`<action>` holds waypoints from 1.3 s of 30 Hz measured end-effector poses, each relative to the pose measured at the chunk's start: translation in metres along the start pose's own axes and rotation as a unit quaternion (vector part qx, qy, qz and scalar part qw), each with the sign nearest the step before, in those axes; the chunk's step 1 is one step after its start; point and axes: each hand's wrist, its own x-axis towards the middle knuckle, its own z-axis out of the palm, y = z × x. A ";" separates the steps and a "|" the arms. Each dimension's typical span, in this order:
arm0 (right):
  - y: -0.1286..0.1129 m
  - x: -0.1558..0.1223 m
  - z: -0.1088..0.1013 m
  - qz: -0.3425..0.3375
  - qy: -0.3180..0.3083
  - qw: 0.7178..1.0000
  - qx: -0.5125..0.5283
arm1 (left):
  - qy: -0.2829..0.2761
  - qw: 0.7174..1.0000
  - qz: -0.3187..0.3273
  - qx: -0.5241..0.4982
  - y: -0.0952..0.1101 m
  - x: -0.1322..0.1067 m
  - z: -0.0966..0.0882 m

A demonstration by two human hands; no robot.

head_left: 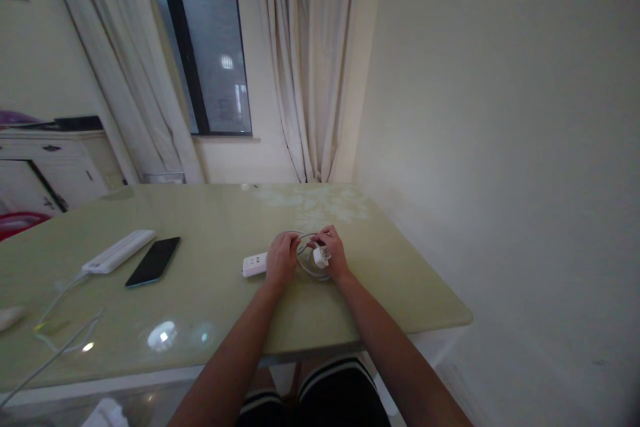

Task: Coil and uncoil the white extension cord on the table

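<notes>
A white power strip [255, 265] lies on the table, its right part hidden behind my left hand [283, 257]. The fingers of that hand are closed on a loop of the strip's grey-white power cord [316, 274]. My right hand [334, 248] pinches the same cord a little farther right. Below the right fingers, against the palm side, is the white plug [321, 257]; whether the hand grips it too I cannot tell. The cord forms loose loops between both hands, just above or on the tabletop.
On the green glossy table [210, 300] to the left lie a black phone [154, 261] and another white power strip [119, 252] with a trailing cord [55, 350]. A white object [10, 317] sits at the left edge. A wall [500, 167] borders the table's right side.
</notes>
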 end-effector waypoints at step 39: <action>0.006 0.003 0.011 0.144 -0.046 0.977 0.148 | 0.119 0.978 -0.168 -0.012 -0.007 0.005 -0.010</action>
